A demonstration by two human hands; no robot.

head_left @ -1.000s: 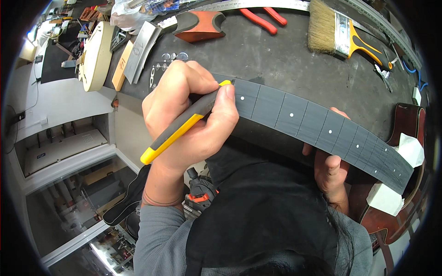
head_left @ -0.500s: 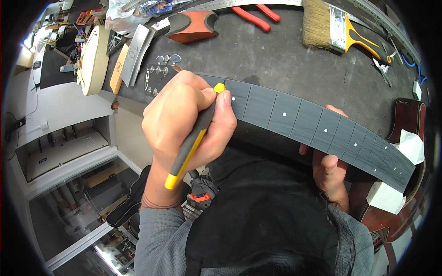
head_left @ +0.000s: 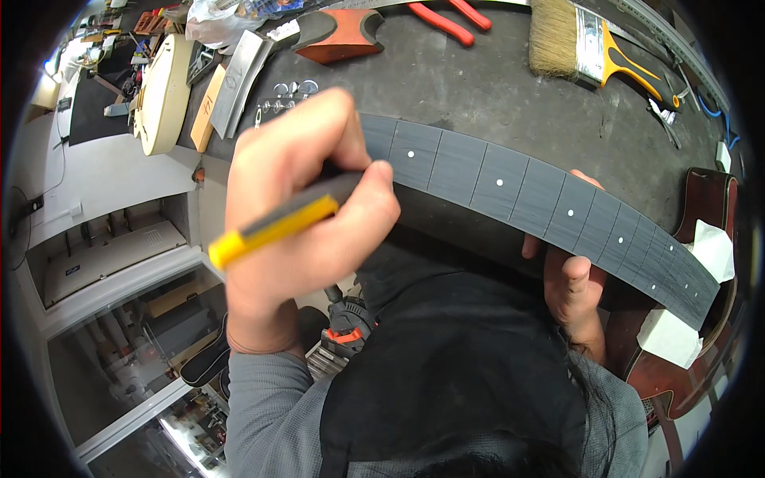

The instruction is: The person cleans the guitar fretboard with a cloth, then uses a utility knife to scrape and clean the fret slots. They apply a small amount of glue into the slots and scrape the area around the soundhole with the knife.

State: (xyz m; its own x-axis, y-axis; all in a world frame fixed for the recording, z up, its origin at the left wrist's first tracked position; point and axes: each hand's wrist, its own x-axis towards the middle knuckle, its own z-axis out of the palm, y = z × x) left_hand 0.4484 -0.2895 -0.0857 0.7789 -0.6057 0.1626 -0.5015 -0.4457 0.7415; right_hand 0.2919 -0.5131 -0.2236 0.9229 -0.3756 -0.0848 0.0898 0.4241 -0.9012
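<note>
My left hand (head_left: 307, 199) is closed around a slim tool with a black-and-yellow handle (head_left: 287, 227), whose working end is hidden behind my fingers. It is over the headstock end of a guitar's dark fretboard (head_left: 518, 187), which has white dots and crosswise slots with no frets in them. From below, my right hand (head_left: 575, 295) grips the guitar neck, thumb on the near side and fingertips showing at the far edge. White masking pieces (head_left: 669, 338) flank the fretboard on the reddish-brown guitar body (head_left: 637, 366). Metal tuners (head_left: 295, 89) show beyond my left hand.
On the dark bench lie a red-and-black curved block (head_left: 339, 36), red-handled pliers (head_left: 442, 24), and a wide brush (head_left: 586, 44). A wooden block (head_left: 209, 111) and a grey metal bar (head_left: 237, 84) rest near a cream guitar body (head_left: 162, 95) on the left.
My left hand has shifted left and turned, swinging the tool's handle end left and up to a flatter angle. My right hand keeps its grip; the whole neck sits slightly higher in view.
</note>
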